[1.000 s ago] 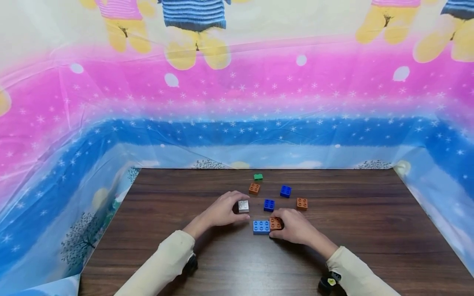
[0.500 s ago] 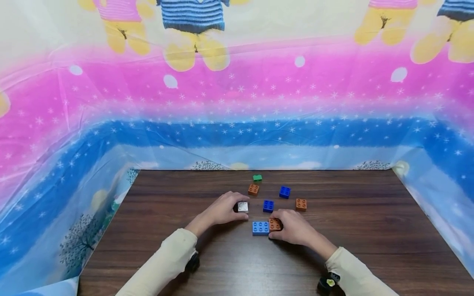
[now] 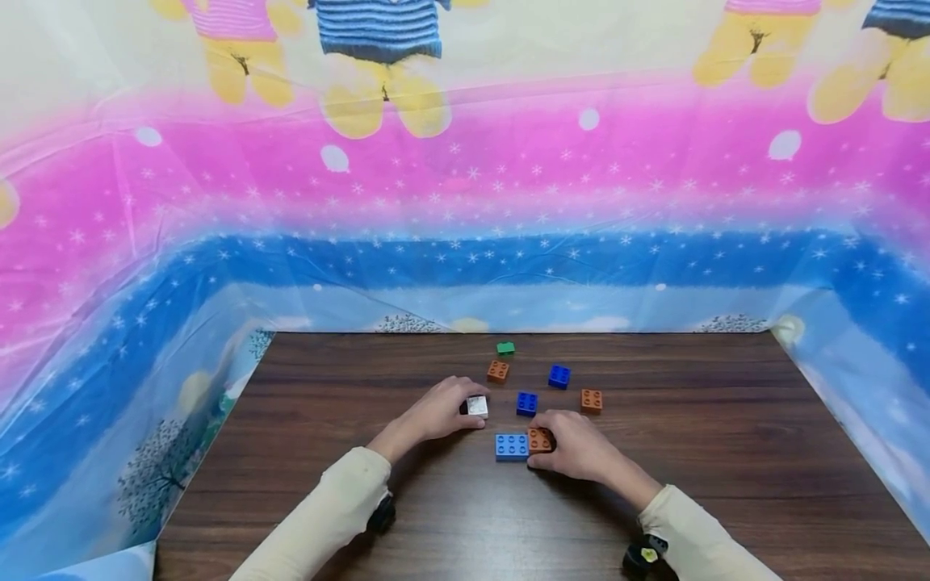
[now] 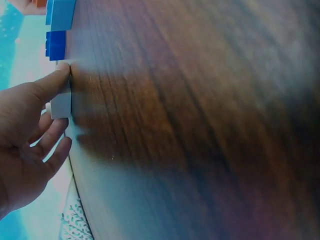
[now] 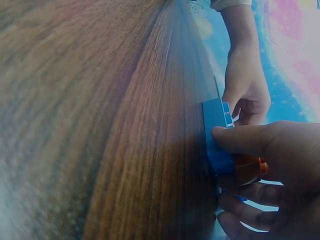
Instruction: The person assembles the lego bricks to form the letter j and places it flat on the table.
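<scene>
My left hand [image 3: 439,409] pinches a white toy building brick [image 3: 476,407] on the table, thumb at its near side and fingers at its far side. In the left wrist view, the thumb overlaps part of this white brick [image 4: 61,106]. To the right, my right hand [image 3: 580,445] holds an orange brick [image 3: 539,440] at the right end of a longer light blue brick [image 3: 512,447]. From the right wrist, the orange brick [image 5: 247,169] stands higher than the light blue brick [image 5: 214,117], whose side the thumb touches.
Beyond the hands lie a dark blue brick [image 3: 526,404], another dark blue brick [image 3: 559,377], an orange brick [image 3: 592,401], a second orange brick [image 3: 497,371] and a small green brick [image 3: 505,349]. A printed cloth [image 3: 465,258] hangs behind the brown wooden table [image 3: 327,363].
The left thumb and fingers have drawn in slightly on the white brick. My right hand stays at the orange and light blue bricks.
</scene>
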The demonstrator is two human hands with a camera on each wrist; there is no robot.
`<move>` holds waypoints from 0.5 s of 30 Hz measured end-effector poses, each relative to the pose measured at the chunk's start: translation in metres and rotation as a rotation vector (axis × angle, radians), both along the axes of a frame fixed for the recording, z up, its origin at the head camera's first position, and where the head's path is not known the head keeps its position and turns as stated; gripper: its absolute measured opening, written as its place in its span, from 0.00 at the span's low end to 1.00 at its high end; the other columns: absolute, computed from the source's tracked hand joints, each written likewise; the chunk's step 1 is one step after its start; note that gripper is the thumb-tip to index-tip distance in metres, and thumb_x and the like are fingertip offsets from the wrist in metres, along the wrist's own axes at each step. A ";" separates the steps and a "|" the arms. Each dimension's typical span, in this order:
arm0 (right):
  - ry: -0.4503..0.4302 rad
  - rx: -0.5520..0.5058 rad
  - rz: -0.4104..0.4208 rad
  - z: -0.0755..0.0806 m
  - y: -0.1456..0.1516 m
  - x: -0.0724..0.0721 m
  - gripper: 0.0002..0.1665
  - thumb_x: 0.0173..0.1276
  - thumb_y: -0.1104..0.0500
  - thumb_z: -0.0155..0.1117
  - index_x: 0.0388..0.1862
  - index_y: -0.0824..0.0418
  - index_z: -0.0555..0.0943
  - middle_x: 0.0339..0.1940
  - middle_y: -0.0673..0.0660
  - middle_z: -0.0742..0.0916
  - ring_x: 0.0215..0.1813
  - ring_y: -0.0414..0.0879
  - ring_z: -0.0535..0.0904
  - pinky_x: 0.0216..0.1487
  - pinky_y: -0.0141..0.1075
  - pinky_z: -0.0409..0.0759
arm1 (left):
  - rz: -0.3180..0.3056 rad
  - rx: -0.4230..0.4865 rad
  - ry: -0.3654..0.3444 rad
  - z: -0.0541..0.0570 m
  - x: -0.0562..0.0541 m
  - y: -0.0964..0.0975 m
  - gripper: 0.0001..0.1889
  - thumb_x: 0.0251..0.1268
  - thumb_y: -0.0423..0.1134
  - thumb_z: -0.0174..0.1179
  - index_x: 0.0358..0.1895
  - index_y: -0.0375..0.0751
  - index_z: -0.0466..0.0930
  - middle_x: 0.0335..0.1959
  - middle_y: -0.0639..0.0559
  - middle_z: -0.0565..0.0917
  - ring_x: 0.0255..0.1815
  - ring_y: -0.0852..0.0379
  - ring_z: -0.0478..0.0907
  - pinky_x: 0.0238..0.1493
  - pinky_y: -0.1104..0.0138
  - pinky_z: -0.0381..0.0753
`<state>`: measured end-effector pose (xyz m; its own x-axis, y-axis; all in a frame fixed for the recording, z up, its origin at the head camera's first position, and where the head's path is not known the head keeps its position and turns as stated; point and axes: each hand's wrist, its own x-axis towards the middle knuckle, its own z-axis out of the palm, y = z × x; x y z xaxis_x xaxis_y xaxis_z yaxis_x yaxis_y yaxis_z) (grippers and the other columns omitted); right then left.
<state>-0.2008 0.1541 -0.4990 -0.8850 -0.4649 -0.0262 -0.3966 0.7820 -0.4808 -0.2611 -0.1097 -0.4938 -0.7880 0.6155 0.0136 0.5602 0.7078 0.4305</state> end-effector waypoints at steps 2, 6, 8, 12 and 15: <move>0.004 -0.001 -0.002 0.000 0.000 0.000 0.28 0.58 0.51 0.81 0.55 0.60 0.84 0.40 0.49 0.85 0.37 0.39 0.75 0.38 0.42 0.75 | -0.010 0.016 0.005 0.000 0.000 -0.001 0.25 0.68 0.46 0.69 0.65 0.40 0.80 0.58 0.45 0.83 0.57 0.49 0.78 0.55 0.55 0.77; 0.006 -0.001 0.001 0.000 -0.001 0.001 0.28 0.58 0.52 0.81 0.55 0.61 0.84 0.40 0.48 0.84 0.36 0.39 0.74 0.37 0.41 0.74 | -0.024 0.046 0.006 -0.001 0.001 -0.003 0.23 0.68 0.45 0.69 0.62 0.41 0.82 0.57 0.47 0.84 0.58 0.49 0.78 0.58 0.54 0.76; 0.005 -0.002 0.002 0.000 -0.001 0.001 0.28 0.58 0.52 0.81 0.55 0.61 0.84 0.39 0.48 0.84 0.36 0.39 0.74 0.37 0.41 0.73 | -0.021 0.049 -0.003 -0.001 0.002 -0.003 0.23 0.68 0.46 0.69 0.63 0.42 0.82 0.58 0.47 0.84 0.58 0.49 0.78 0.59 0.54 0.76; 0.000 -0.002 0.002 -0.001 0.000 0.000 0.28 0.58 0.51 0.81 0.55 0.60 0.84 0.39 0.48 0.83 0.35 0.39 0.74 0.36 0.40 0.73 | -0.016 0.046 -0.023 -0.001 0.003 -0.004 0.23 0.71 0.48 0.66 0.65 0.45 0.81 0.60 0.50 0.84 0.59 0.52 0.79 0.56 0.57 0.78; 0.002 -0.008 0.003 -0.002 0.001 -0.001 0.27 0.58 0.51 0.81 0.54 0.60 0.84 0.38 0.47 0.83 0.35 0.38 0.74 0.35 0.39 0.73 | -0.020 0.053 -0.033 0.000 0.004 -0.005 0.23 0.72 0.49 0.65 0.66 0.47 0.80 0.60 0.52 0.83 0.57 0.55 0.79 0.52 0.61 0.79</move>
<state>-0.2021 0.1547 -0.5013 -0.8837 -0.4676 -0.0203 -0.4000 0.7770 -0.4862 -0.2574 -0.1147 -0.4939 -0.7760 0.6304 0.0208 0.5592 0.6723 0.4851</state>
